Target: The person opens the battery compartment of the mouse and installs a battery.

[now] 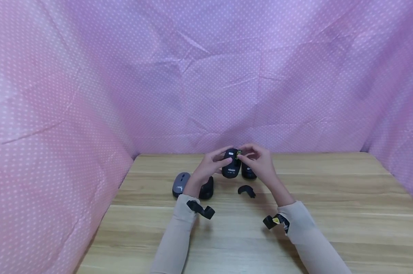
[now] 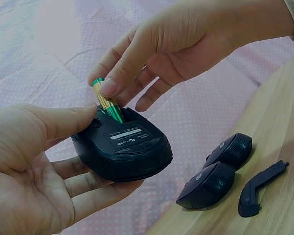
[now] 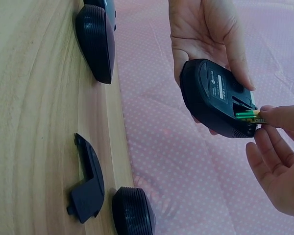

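A black computer mouse [image 1: 230, 171] is held underside up above the table by my left hand [image 1: 206, 167], thumb on its base and fingers beneath. The battery slot in its underside lies uncovered. Between thumb and fingertips, my right hand [image 1: 263, 165] pinches a green and gold battery [image 2: 109, 102]. That battery stands tilted, its lower end in the slot, as the right wrist view also shows with the battery [image 3: 249, 116] partly inside. On the table below lies a curved black battery cover [image 1: 246, 190], separate from the mouse.
A grey mouse [image 1: 180, 183] and a black mouse [image 1: 207, 189] rest near my left wrist, the black one partly hidden by it. Another black mouse [image 1: 248, 173] sits behind the cover, under my right hand. A pink dotted cloth [image 1: 206, 95] hangs behind the wooden table [image 1: 329, 198].
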Demonstrator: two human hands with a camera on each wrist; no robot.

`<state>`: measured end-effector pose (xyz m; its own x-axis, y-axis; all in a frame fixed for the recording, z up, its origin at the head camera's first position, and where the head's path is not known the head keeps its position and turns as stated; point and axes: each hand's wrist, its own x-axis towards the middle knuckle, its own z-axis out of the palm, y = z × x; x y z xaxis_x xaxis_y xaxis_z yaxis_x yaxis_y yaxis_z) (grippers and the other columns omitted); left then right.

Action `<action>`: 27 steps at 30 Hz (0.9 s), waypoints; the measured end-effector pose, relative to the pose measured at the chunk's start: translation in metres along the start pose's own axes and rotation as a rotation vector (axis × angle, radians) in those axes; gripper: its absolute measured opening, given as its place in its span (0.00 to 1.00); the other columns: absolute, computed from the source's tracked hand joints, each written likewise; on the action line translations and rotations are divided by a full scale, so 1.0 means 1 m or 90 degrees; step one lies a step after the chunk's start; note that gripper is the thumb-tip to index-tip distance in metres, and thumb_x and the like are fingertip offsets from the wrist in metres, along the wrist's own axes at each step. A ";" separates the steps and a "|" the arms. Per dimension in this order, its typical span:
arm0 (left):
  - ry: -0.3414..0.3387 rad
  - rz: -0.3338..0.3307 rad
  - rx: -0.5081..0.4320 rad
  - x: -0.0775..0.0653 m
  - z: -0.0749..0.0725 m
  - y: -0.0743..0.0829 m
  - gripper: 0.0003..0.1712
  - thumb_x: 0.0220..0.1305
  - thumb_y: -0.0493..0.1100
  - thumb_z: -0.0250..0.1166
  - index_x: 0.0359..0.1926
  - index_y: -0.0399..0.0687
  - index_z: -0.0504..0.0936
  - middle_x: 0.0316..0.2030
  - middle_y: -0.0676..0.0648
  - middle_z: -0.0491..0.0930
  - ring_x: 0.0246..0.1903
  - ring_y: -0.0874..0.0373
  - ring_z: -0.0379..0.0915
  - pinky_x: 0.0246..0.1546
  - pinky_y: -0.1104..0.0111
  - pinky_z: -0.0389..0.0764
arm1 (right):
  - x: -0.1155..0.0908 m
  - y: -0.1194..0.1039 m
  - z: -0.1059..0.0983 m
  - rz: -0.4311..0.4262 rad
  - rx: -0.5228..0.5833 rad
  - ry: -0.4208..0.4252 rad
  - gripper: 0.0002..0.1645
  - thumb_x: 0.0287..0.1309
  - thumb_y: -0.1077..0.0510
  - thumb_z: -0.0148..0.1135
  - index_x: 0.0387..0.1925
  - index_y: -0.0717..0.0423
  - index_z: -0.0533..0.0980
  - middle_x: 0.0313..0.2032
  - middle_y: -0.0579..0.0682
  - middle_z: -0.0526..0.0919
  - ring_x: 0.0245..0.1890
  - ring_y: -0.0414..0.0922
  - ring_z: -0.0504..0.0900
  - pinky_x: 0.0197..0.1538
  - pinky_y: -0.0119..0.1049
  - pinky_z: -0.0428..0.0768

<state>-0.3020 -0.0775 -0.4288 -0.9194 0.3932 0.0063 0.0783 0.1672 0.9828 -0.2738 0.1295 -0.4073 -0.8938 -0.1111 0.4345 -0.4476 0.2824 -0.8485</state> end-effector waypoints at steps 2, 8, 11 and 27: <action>-0.001 0.002 -0.001 0.000 0.000 0.000 0.28 0.73 0.48 0.64 0.72 0.65 0.72 0.65 0.42 0.76 0.64 0.46 0.75 0.46 0.57 0.86 | -0.002 -0.008 -0.001 -0.003 -0.007 -0.001 0.13 0.61 0.70 0.68 0.47 0.72 0.80 0.45 0.67 0.85 0.41 0.44 0.83 0.48 0.29 0.84; -0.005 0.002 0.000 0.000 -0.001 0.000 0.30 0.73 0.48 0.63 0.73 0.62 0.71 0.65 0.42 0.76 0.64 0.46 0.74 0.47 0.57 0.86 | -0.005 -0.017 -0.001 -0.015 -0.009 -0.003 0.12 0.61 0.70 0.68 0.46 0.71 0.81 0.42 0.67 0.85 0.40 0.41 0.82 0.46 0.29 0.84; -0.008 0.004 -0.002 -0.001 -0.001 0.001 0.31 0.73 0.48 0.63 0.74 0.58 0.69 0.65 0.42 0.76 0.64 0.45 0.74 0.47 0.57 0.86 | -0.005 -0.019 -0.002 -0.006 -0.005 -0.004 0.12 0.60 0.70 0.69 0.46 0.71 0.81 0.41 0.67 0.85 0.40 0.44 0.82 0.45 0.29 0.84; -0.008 0.008 -0.016 -0.002 -0.002 0.000 0.31 0.74 0.48 0.63 0.74 0.59 0.69 0.65 0.41 0.76 0.63 0.47 0.75 0.48 0.56 0.85 | -0.006 -0.020 -0.003 0.020 -0.012 -0.018 0.10 0.64 0.67 0.67 0.45 0.71 0.83 0.44 0.66 0.85 0.42 0.42 0.79 0.47 0.36 0.83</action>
<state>-0.3008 -0.0801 -0.4281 -0.9133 0.4070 0.0162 0.0800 0.1401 0.9869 -0.2597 0.1269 -0.3921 -0.9080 -0.1282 0.3990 -0.4189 0.3034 -0.8559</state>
